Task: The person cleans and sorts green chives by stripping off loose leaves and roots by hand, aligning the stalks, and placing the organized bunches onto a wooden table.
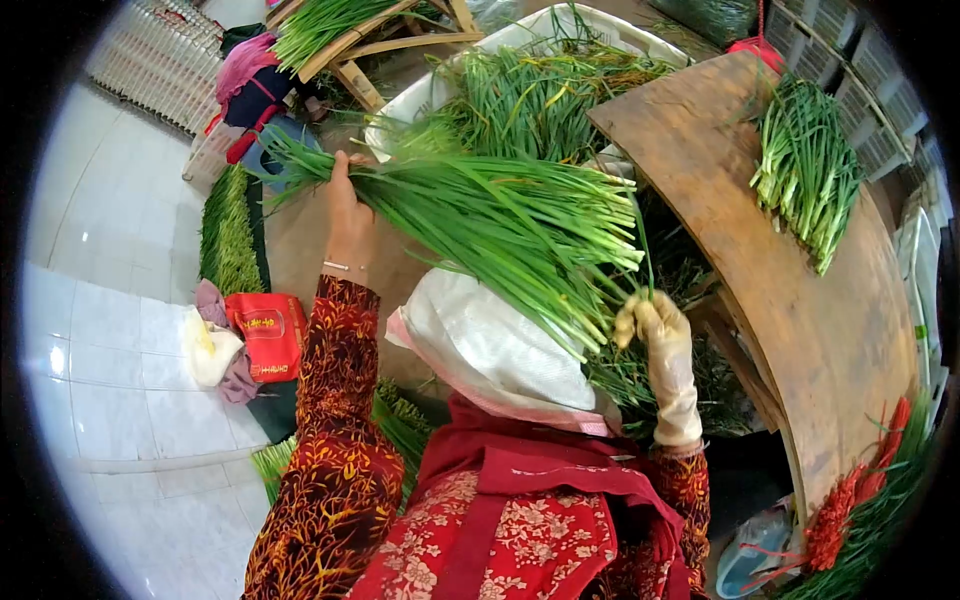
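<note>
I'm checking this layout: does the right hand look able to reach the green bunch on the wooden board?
Probably yes: the gloved right hand is near the wooden board, and nothing visible blocks its way over the bare wood to the green bunch. Distance itself is hard to judge here.

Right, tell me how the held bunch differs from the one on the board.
The held bunch is in the left hand; the board bunch lies on the wooden board. The held bunch's pale ends point right in the picture, the board bunch's downward. The held bunch looks larger than the board bunch. Both are green with pale ends.
</note>
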The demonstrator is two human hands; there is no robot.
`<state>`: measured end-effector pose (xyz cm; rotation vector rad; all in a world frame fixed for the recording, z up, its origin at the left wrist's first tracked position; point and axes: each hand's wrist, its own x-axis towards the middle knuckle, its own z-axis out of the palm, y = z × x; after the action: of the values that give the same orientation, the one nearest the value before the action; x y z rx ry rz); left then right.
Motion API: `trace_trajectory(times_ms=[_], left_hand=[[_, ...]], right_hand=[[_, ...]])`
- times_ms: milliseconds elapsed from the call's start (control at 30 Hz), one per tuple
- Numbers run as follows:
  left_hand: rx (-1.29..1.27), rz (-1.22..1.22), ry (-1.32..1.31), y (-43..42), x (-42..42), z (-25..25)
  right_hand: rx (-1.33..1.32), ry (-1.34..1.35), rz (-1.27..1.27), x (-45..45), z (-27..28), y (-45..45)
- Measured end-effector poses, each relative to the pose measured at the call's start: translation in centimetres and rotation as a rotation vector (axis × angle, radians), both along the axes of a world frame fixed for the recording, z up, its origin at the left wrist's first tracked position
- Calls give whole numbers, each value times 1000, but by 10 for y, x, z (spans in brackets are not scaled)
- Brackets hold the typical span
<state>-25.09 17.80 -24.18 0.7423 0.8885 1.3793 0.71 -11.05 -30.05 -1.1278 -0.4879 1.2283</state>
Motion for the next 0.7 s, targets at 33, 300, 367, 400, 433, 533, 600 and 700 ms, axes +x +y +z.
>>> trace_trajectory(times_ms=[33,300,367,400,433,533,600,700], left_hand=[[8,-24,-69,0,-1,-3],[15,-80,-220,13,-12,-22],[38,-90,-195,7,-10,-18],[62,-99,-170,5,-9,-15],[71,-95,-175,9,-10,-15],[55,-107,-194,16,-15,-19],[91,-113,-234,11,-10,-11],[145,-168,-276,6,-4,1]], right_hand=[[-48,15,-35,2,-11,-15],[-446,162,-391,14,-123,-121],[-574,-241,-170,17,-146,-127],[-567,-246,-168,18,-146,-128],[-663,-255,-112,20,-144,-126],[-432,74,-58,18,-70,-107],[16,292,-24,13,-22,-92],[57,56,44,14,55,-46]])
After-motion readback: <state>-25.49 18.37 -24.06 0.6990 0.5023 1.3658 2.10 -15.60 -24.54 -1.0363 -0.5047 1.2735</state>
